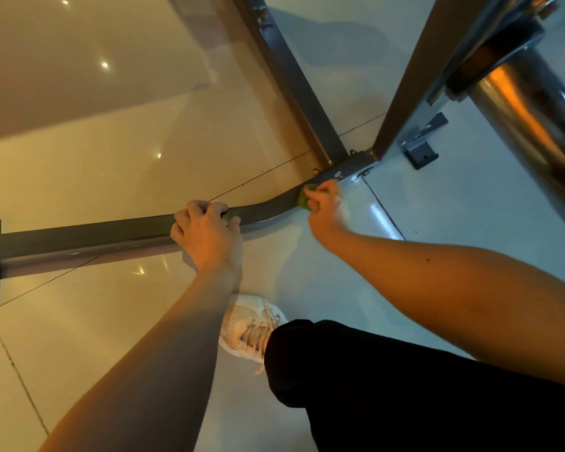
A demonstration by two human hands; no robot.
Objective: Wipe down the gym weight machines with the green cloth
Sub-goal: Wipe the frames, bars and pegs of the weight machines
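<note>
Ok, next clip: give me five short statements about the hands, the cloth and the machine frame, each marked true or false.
1. The right hand holds the green cloth against the grey base bar. True.
2. The left hand hangs free above the floor. False: it grips the grey base bar.
3. The green cloth sits close to the bolted joint where the frame bars meet. True.
4. The green cloth is wiping the chrome cylinder. False: it is on the grey base bar, apart from the cylinder.
5. A white shoe with laces stands on the floor near the left forearm. True.
</note>
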